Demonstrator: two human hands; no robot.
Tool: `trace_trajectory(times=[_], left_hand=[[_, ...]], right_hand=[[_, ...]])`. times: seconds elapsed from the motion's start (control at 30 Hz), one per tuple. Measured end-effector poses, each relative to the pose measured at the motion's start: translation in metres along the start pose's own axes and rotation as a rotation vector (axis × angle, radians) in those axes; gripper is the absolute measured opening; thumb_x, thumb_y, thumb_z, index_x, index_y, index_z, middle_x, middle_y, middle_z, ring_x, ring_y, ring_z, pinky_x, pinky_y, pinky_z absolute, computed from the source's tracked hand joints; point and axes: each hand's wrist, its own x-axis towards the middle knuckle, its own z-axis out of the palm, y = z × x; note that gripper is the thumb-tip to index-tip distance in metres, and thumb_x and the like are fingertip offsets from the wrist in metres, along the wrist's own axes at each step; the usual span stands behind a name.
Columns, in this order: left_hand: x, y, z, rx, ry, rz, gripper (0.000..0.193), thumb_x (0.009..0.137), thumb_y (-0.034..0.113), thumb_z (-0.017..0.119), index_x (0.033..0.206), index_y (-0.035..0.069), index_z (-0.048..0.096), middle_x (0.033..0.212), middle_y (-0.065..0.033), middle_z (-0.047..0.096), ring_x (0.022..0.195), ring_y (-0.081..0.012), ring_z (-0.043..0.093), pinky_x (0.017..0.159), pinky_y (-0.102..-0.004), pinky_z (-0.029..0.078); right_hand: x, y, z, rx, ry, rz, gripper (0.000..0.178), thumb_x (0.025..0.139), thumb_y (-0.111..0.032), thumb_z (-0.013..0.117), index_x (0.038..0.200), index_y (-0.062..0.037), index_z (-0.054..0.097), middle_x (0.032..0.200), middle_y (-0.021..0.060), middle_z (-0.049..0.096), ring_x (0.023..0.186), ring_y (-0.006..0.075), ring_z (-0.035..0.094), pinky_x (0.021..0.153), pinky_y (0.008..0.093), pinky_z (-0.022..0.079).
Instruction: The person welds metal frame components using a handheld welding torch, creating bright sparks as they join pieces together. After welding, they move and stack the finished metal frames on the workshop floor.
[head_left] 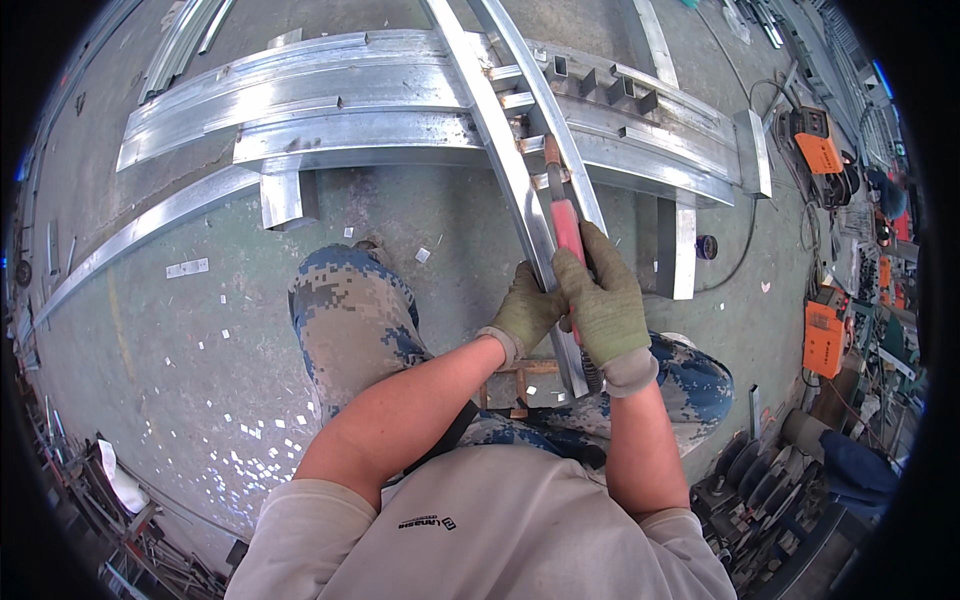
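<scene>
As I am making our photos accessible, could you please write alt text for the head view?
A gloved right hand holds a red tool over a ladder-like metal frame, while the gloved left hand is at the frame's near end. The frame extends across metal beams; orange machines stand to the right.

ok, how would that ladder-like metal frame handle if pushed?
Likely stiff: the frame has long, straight-looking rails tied by short crosspieces. Probably slides fairly easily, since it lies across smooth, shiny metal beams. Possibly awkward to swing: it runs past the top of the view, while the left hand is near its close end.
</scene>
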Motion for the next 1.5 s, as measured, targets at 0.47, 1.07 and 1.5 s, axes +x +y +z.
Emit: trace_trajectory(times=[0.47, 1.07, 1.5], left_hand=[[0.002, 0.004, -0.002, 0.236, 0.027, 0.005, 0.074, 0.092, 0.027, 0.083, 0.143, 0.000, 0.038, 0.127, -0.0166, 0.068, 0.112, -0.0220, 0.068, 0.090, -0.0360, 0.058], [-0.002, 0.004, 0.001, -0.011, 0.011, 0.031, 0.070, 0.092, 0.022, 0.084, 0.141, 0.000, 0.039, 0.128, -0.0141, 0.065, 0.114, -0.0203, 0.064, 0.092, -0.0359, 0.057], [-0.006, 0.009, 0.001, -0.135, -0.022, -0.048, 0.066, 0.095, 0.023, 0.082, 0.141, 0.002, 0.039, 0.129, -0.0130, 0.065, 0.115, -0.0205, 0.065, 0.093, -0.0360, 0.057]], right_hand=[[-0.005, -0.004, 0.004, -0.124, 0.006, -0.093, 0.063, 0.102, -0.032, 0.070, 0.151, 0.0043, 0.053, 0.134, 0.0238, 0.068, 0.117, 0.0293, 0.068, 0.099, 0.0361, 0.053], [-0.002, 0.002, 0.000, 0.026, 0.005, -0.065, 0.056, 0.103, -0.024, 0.070, 0.151, -0.0001, 0.055, 0.100, 0.0085, 0.070, 0.064, 0.0109, 0.061, 0.050, 0.0287, 0.048], [-0.009, -0.012, -0.002, 0.017, -0.004, 0.026, 0.060, 0.102, -0.030, 0.072, 0.151, 0.0009, 0.055, 0.111, 0.0128, 0.068, 0.079, 0.0151, 0.064, 0.066, 0.0307, 0.054]])
